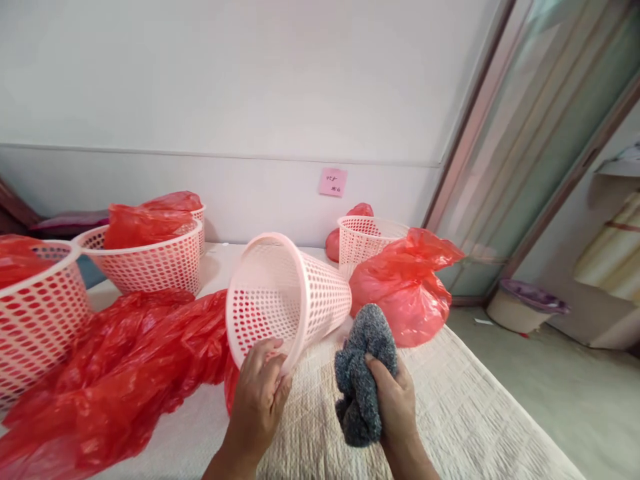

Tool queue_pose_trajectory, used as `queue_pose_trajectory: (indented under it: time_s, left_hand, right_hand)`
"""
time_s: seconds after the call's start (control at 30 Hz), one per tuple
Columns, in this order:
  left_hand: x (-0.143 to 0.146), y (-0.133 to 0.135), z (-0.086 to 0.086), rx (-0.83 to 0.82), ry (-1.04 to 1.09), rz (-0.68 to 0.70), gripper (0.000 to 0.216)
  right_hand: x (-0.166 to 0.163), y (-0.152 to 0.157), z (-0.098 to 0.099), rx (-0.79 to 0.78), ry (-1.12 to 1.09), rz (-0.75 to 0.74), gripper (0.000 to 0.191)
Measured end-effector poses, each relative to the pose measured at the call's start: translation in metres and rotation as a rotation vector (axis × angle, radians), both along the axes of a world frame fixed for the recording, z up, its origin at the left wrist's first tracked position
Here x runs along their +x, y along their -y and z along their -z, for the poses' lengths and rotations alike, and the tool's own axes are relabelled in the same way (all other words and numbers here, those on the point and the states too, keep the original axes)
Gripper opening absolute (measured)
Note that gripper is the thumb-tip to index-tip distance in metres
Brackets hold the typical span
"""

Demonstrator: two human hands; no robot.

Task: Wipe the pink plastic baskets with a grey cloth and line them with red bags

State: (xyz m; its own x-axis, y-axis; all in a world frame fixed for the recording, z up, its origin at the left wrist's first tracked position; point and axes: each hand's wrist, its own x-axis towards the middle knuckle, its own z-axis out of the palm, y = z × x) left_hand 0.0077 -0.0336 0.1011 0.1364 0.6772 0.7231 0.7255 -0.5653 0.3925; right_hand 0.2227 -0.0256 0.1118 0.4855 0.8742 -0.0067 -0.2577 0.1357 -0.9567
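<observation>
Plastic (115,380) lies left of the tipped basket (327,293), a red bag (400,300) right.

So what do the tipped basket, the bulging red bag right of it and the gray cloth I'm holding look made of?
Tipped basket: probably molded plastic, smooth with a soft sheen; regular holes pierce its wall.
Bulging red bag: likely thin plastic film, glossy, crinkled and partly see-through.
Gray cloth: seemingly fuzzy textile, matte, with speckled pile; fiber unclear.
</observation>
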Motion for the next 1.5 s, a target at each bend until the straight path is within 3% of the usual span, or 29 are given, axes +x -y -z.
queue_pose_trajectory:
  time_s: [0.1, 0.2, 0.27, 0.43, 0.57, 0.67, 0.77, 0.87, 0.97, 1.03, 1.13, 1.27, 1.33, 1.4, 1.5]
  left_hand:
    - [0.009, 0.002, -0.006, 0.050, 0.069, 0.086, 0.022]
    - [0.018, 0.006, -0.011, 0.076, 0.141, 0.000, 0.021]
    - [0.025, 0.010, -0.017, 0.010, 0.211, -0.011, 0.024]
    - [0.039, 0.025, -0.036, -0.158, 0.413, 0.150, 0.028]
    - [0.045, 0.033, -0.053, -0.161, 0.512, 0.169, 0.025]
    - [0.051, 0.039, -0.061, -0.242, 0.558, 0.084, 0.028]
    - [0.052, 0.048, -0.060, -0.209, 0.538, -0.004, 0.030]
    - [0.045, 0.059, -0.052, -0.186, 0.434, 0.028, 0.033]
    - [0.031, 0.064, -0.043, -0.209, 0.337, 0.075, 0.032]
    - [0.021, 0.063, -0.040, -0.224, 0.250, 0.098, 0.026]
    - [0.012, 0.058, -0.043, -0.257, 0.148, 0.166, 0.022]
    - [0.014, 0.059, -0.057, -0.346, 0.077, 0.304, 0.022]
    - [0.015, 0.062, -0.062, -0.434, 0.016, 0.387, 0.027]
    - [0.012, 0.063, -0.061, -0.486, -0.026, 0.401, 0.029]
    - [0.002, 0.062, -0.052, -0.479, -0.070, 0.321, 0.028]
  right_hand:
    - [-0.006, 0.002, 0.001, 0.062, 0.113, 0.038, 0.030]
    - [-0.020, 0.009, -0.006, 0.168, 0.277, 0.077, 0.023]
    - [-0.032, 0.017, -0.016, 0.300, 0.427, 0.104, 0.019]
    - [-0.051, 0.046, -0.043, 0.718, 0.873, -0.003, 0.053]
    - [-0.044, 0.050, -0.050, 0.734, 1.074, 0.060, 0.056]
    - [-0.023, 0.032, -0.041, 0.664, 1.027, 0.229, 0.056]
    - [0.012, 0.008, -0.022, 0.442, 0.800, 0.359, 0.049]
    - [0.053, -0.009, -0.004, 0.085, 0.495, 0.334, 0.040]
    - [0.078, -0.013, 0.006, -0.032, 0.370, 0.285, 0.036]
    - [0.080, -0.008, 0.003, -0.014, 0.357, 0.267, 0.037]
    - [0.057, 0.013, -0.020, 0.125, 0.392, 0.242, 0.042]
    - [0.012, 0.060, -0.063, 0.600, 0.664, 0.118, 0.059]
    - [0.000, 0.075, -0.077, 0.762, 0.823, 0.049, 0.064]
    - [0.001, 0.073, -0.078, 0.776, 0.848, 0.042, 0.066]
    - [0.022, 0.043, -0.060, 0.523, 0.698, 0.122, 0.061]
